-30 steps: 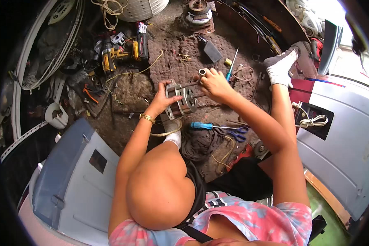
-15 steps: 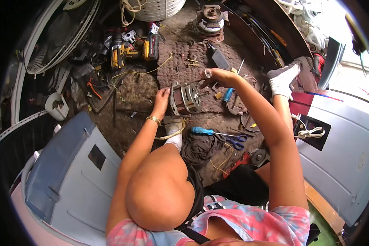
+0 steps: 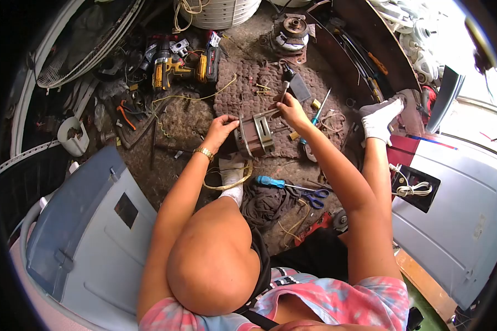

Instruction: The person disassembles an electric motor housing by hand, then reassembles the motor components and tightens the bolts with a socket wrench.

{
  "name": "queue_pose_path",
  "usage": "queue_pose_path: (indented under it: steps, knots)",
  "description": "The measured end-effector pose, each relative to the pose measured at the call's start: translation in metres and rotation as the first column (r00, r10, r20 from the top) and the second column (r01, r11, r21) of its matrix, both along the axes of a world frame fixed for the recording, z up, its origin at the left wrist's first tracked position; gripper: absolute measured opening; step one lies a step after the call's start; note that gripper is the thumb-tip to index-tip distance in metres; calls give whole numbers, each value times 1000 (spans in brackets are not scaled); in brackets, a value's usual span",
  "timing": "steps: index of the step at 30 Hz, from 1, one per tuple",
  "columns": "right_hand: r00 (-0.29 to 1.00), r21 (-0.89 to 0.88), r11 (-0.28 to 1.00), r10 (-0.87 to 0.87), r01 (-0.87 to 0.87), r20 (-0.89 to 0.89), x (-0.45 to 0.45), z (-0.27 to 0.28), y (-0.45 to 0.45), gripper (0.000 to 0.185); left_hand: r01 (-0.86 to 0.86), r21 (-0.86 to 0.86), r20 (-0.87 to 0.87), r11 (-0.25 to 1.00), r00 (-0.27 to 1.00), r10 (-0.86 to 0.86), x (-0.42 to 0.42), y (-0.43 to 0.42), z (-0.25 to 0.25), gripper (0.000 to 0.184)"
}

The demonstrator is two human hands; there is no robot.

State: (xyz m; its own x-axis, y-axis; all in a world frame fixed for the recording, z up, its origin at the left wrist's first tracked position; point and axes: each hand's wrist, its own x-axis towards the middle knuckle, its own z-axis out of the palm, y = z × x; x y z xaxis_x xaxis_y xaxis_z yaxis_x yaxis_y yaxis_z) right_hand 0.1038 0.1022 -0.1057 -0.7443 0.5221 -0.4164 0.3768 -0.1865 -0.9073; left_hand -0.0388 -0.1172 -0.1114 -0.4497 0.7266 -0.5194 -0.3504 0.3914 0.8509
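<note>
An electric motor (image 3: pixel 255 137) with a slotted metal end frame and a brown core sits tilted by the near edge of a quilted mat. My left hand (image 3: pixel 221 132) grips its left side, fingers closed on the rim. At the motor's upper right, my right hand (image 3: pixel 294 111) is closed around a short metal rod-like tool (image 3: pixel 285 90) whose tip points up; its lower end is hidden by the fingers. Just beyond that hand is a dark grey box-shaped piece (image 3: pixel 300 87). Several brass-coloured screws (image 3: pixel 264 88) lie on the quilted mat (image 3: pixel 232 102).
A yellow drill (image 3: pixel 168 70) and battery tool (image 3: pixel 209 63) lie at the upper left. Another motor (image 3: pixel 292 34) stands at the back. Near my feet are a blue-handled screwdriver (image 3: pixel 271 181), scissors (image 3: pixel 316 198) and a dark cloth (image 3: pixel 262 203). Grey panels (image 3: pixel 447 204) flank me.
My right hand has come in closer to the motor, and the tool's tip now points upward. The motor has turned slightly under my left hand.
</note>
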Motion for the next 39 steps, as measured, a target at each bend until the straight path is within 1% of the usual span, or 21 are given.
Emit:
queue_pose_path:
  steps: [1, 2, 3, 4, 5, 6, 7, 11, 12, 13, 15, 18, 19, 22, 25, 28, 31, 32, 35, 38, 39]
  knots:
    - [991, -26, 994, 104, -107, -88, 1, 9, 3, 11, -1, 2, 5, 1000, 1000, 1, 1, 1, 0, 20]
    - [967, 164, 973, 188, -160, -170, 1, 18, 5, 7, -2, 5, 10, 1000, 1000, 2, 2, 3, 0, 19]
    - [936, 206, 943, 299, -261, -183, 3, 30, 12, 14, -5, 9, 14, 1000, 1000, 5, 3, 5, 1, 19]
    - [843, 543, 733, 531, -409, -81, 4, 40, 26, 19, 7, 16, -5, 1000, 1000, -7, 3, 6, 0, 19]
    - [724, 783, 394, 682, -481, 101, 8, 43, 40, 24, 25, 21, -24, 999, 999, -25, 4, 7, -2, 19]
    - [697, 716, 357, 674, -599, 247, 17, 46, 46, 41, 40, 29, -46, 999, 998, -38, 2, 9, -4, 19]
    - [687, 518, 491, 661, -700, 301, 17, 75, 45, 52, 51, 18, -40, 999, 998, -50, 2, 11, -4, 19]
    - [618, 602, 305, 663, -738, 422, 23, 77, 48, 63, 58, 3, -48, 998, 997, -58, 5, 8, -8, 21]
    - [530, 582, 179, 673, -793, 515, 24, 80, 46, 63, 55, 8, -65, 998, 996, -54, 6, 6, -10, 21]
    - [498, 646, 85, 715, -758, 490, 23, 77, 45, 58, 30, 12, -77, 999, 997, -29, 7, 5, -6, 22]
    - [525, 827, 48, 793, -560, 310, 17, 66, 42, 55, -23, 14, -95, 1000, 995, 24, 11, 0, 0, 22]
    - [458, 530, 175, 757, -830, 467, -2, 95, 33, 56, -1, 34, -58, 999, 998, 3, 8, -10, -11, 23]
    - [427, 479, 259, 859, -838, 283, -11, 94, 37, 53, -2, 43, -57, 999, 998, 4, 5, -11, -12, 22]
    - [282, 400, 198, 946, -895, 163, -41, 66, 46, 50, -6, 35, -10, 999, 1000, 7, -1, -16, -18, 24]
    - [172, -131, 229, 923, -965, 344, -73, 81, 46, 36, -4, 19, 22, 1000, 1000, 4, -3, -17, -21, 25]
    - [-19, -206, 79, 899, -975, 437, -96, 69, 36, 25, 18, 24, -26, 1000, 1000, -17, -3, -12, -17, 23]
    - [-211, -108, -189, 698, -976, 684, -103, 68, 9, 23, 10, 56, 0, 998, 1000, -10, -1, -10, -15, 24]
    - [-206, -113, -187, 622, -976, 755, -105, 73, 5, 24, 8, 64, -6, 998, 1000, -8, -1, -10, -18, 23]
    - [27, 226, -307, 539, -924, 842, -95, 85, 2, 20, -5, 99, -107, 995, 994, 16, 2, -8, -21, 22]
    - [141, 345, -331, 511, -878, 848, -85, 68, -8, 16, 4, 84, -116, 996, 993, 6, 3, -4, -12, 23]
    - [106, 224, -169, 520, -960, 848, -88, 51, -10, 27, 7, 87, -112, 996, 994, 3, 3, -2, -11, 23]
